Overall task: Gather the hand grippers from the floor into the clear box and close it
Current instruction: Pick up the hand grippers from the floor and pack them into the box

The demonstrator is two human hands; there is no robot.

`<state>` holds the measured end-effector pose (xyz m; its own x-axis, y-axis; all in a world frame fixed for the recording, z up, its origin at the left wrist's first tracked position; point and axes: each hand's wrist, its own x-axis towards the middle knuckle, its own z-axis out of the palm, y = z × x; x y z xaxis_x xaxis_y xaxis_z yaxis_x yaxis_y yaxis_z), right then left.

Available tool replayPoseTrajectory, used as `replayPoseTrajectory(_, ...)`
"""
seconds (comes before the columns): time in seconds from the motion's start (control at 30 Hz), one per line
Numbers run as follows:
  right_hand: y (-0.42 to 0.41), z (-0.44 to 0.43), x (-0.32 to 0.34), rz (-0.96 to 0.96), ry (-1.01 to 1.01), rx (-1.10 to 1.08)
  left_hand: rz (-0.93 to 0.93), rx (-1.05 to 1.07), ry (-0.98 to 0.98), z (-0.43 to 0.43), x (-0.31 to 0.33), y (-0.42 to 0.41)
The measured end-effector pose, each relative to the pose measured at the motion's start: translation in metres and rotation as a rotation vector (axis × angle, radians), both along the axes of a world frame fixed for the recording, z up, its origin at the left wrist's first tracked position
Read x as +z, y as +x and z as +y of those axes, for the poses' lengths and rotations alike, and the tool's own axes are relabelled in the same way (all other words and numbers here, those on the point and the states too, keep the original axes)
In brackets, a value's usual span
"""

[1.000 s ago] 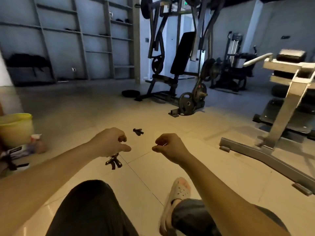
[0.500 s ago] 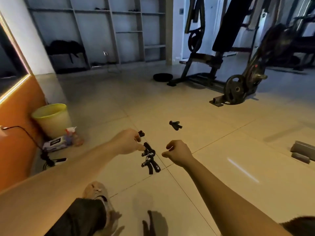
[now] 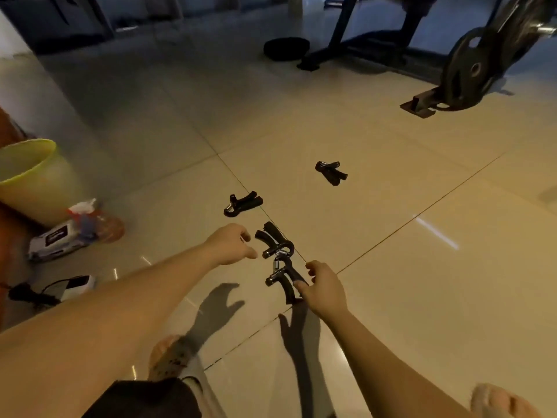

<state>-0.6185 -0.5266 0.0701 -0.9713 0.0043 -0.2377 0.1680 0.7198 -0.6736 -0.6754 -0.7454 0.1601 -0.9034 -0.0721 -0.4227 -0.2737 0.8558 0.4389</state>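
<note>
Yellow bin point(image 3: 39, 188) (contents hidden) stands apart; left hand point(image 3: 230, 244), fingers loosely curled, holds nothing beside the farther hand gripper point(image 3: 271, 239), while the right hand point(image 3: 324, 289) pinches the nearer hand gripper point(image 3: 284, 285).

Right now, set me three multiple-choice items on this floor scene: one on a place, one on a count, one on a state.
1. The yellow-green bin stands:
A) between the arms
B) against the weight plate
C) at the left edge

2. Hand grippers on the tiled floor:
A) two
B) four
C) six

3. The left hand is:
A) open and empty
B) gripping a handle
C) flat on the floor

Answers:
1 C, its rim shows at the left edge.
2 B, four black ones lie there, and the right hand pinches the nearest hand gripper.
3 A, its fingers hold nothing.
</note>
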Motion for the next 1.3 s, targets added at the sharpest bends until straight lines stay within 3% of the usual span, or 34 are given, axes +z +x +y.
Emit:
replayPoseTrajectory(0.23, -0.042, -0.030, -0.078, -0.096, 0.157, -0.005, -0.037, -0.082, -0.034, -0.014, -0.089, -0.083)
replayPoseTrajectory(0.43, -0.062, -0.043, -0.121, -0.131, 0.288, 0.009, -0.032, -0.173, 0.072, -0.018, -0.142, -0.140)
replayPoseTrajectory(0.83, -0.068, -0.020, -0.152, 0.073, 0.404, -0.002, 0.021, -0.679, -0.289, -0.022, -0.209, -0.178)
replayPoseTrajectory(1.0, -0.066, -0.021, -0.153, 0.055, 0.438, 0.004, 0.151, -0.673, -0.359, -0.021, -0.215, -0.168)
replayPoseTrajectory(1.2, -0.055, -0.009, -0.150, 0.032, 0.429, -0.036, 0.109, -0.497, -0.333, -0.033, -0.219, -0.134)
replayPoseTrajectory(1.3, -0.048, 0.000, -0.146, 0.026, 0.429, -0.057, 0.055, -0.369, -0.213, -0.032, -0.215, -0.121)
